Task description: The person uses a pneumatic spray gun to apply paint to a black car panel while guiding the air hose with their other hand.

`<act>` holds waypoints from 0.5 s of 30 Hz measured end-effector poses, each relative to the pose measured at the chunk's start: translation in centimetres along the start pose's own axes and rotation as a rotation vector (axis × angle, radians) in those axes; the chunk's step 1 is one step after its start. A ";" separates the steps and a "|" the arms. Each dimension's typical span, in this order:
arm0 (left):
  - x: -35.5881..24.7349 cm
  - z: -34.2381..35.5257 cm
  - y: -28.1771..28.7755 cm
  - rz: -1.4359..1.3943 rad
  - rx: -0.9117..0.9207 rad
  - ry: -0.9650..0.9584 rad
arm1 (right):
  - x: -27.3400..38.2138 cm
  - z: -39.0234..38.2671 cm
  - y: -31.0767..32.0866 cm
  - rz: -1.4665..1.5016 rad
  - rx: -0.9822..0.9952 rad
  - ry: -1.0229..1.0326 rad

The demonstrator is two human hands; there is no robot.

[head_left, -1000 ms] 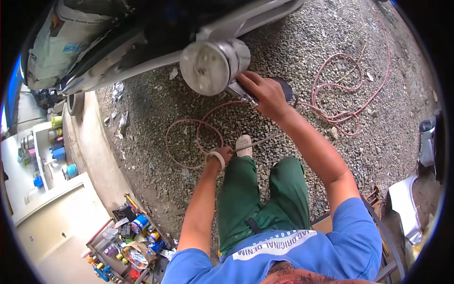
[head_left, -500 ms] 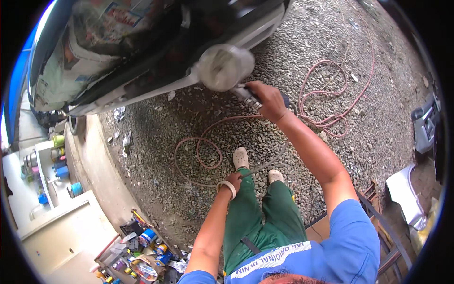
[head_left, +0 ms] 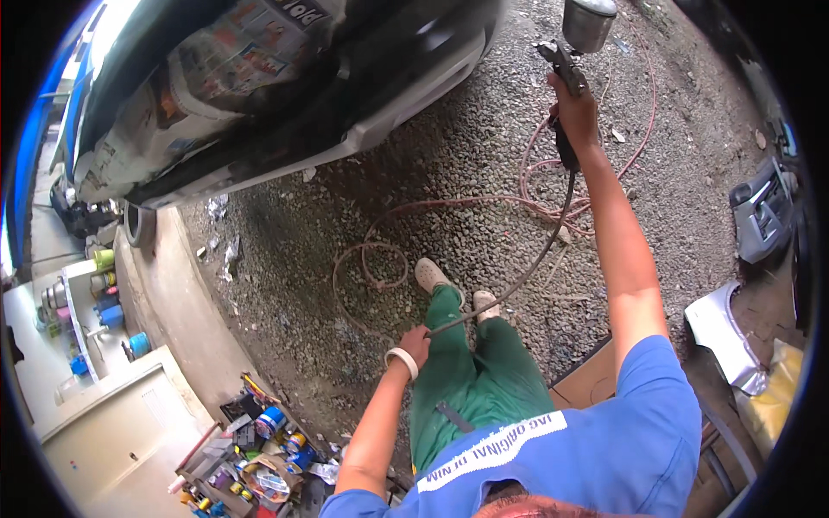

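Note:
Out at arm's length on the right, my right hand (head_left: pixel 577 112) is wrapped round the handle of a spray gun (head_left: pixel 566 69). A round metal cup (head_left: pixel 589 26) sits at the gun's far end, cut by the upper edge of the view. From the handle a dark hose (head_left: pixel 553 242) hangs and curves down to my left hand (head_left: pixel 416 345), whose fingers are closed round it beside my left thigh. The car body (head_left: pixel 363 112) stands to the left of the gun, well apart from it, with newspaper (head_left: pixel 259 60) masking part of it.
A pink hose (head_left: pixel 449 203) lies looped over the gravel (head_left: pixel 484 164). At lower left, cans and tools crowd a pile (head_left: pixel 268 440) beside a white cabinet panel (head_left: pixel 121 423). Loose car parts, a grey plastic piece (head_left: pixel 760 216) and a silver fender (head_left: pixel 725 332), lie at the right.
My right hand has swung the spray gun right and away from the car's lower edge. The hose now stretches further between my hands. My left hand stays low, still holding it.

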State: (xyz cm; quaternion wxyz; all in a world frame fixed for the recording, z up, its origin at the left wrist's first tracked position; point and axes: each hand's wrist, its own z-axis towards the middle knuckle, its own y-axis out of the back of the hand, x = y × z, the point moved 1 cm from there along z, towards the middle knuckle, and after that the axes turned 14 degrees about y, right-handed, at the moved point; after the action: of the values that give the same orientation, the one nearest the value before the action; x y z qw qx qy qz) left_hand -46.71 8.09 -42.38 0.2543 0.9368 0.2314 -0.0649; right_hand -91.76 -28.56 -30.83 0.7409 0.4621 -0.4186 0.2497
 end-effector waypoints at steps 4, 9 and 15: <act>2.4 -3.2 0.3 -0.094 -0.049 -0.022 | 4.4 -1.4 -0.5 -0.115 0.085 0.051; 5.7 -6.0 2.1 -0.145 -0.079 -0.120 | 12.0 -8.1 -5.5 -0.034 0.281 0.134; 7.8 -8.5 5.0 -0.109 -0.132 -0.135 | 17.9 -12.8 -9.9 0.014 0.471 0.170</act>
State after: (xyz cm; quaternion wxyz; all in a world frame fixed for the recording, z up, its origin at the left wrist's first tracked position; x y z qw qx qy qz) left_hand -37.43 11.75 -34.72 0.3264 0.8976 0.2682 -0.1262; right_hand -69.93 -21.88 -23.11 0.6435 0.5965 -0.2882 0.3835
